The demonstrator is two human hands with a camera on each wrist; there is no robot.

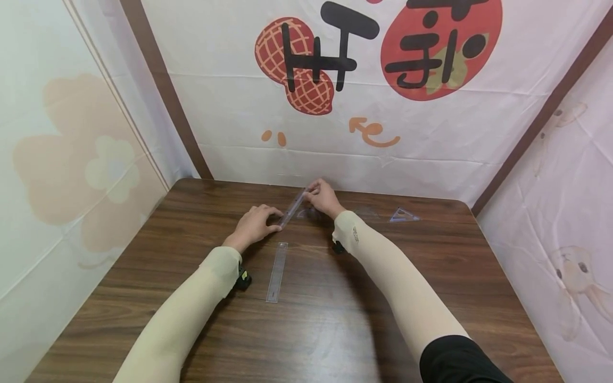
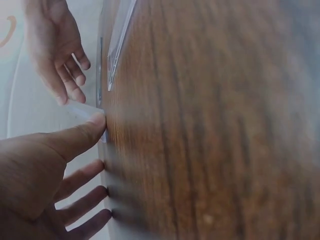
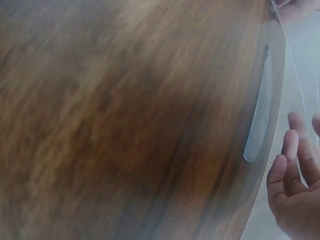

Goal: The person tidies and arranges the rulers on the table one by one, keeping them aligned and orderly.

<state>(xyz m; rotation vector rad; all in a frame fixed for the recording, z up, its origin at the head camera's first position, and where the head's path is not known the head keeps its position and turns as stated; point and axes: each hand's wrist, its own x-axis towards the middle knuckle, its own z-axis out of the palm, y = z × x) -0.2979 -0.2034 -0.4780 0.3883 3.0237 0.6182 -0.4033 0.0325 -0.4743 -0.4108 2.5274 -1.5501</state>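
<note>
A clear, purple-tinted ruler (image 1: 292,209) slants between both hands at the far part of the table. My left hand (image 1: 255,225) pinches its nearer end; in the left wrist view the thumb (image 2: 95,122) lies on the clear plastic while the other fingers are spread toward the wood. At the ruler's farther end, my right hand (image 1: 325,199) grips it between thumb and fingers. A second clear ruler (image 1: 276,273) lies flat on the table, nearer than the hands. In the right wrist view, a clear curved-looking piece (image 3: 258,112) lies on the wood beside the right hand (image 3: 297,190).
A small blue-tinted set square (image 1: 404,215) lies at the far right of the brown wooden table (image 1: 325,330). Faint clear plastic (image 1: 366,213) lies left of it, its shape hard to make out. A printed cloth wall (image 1: 239,165) stands behind the table.
</note>
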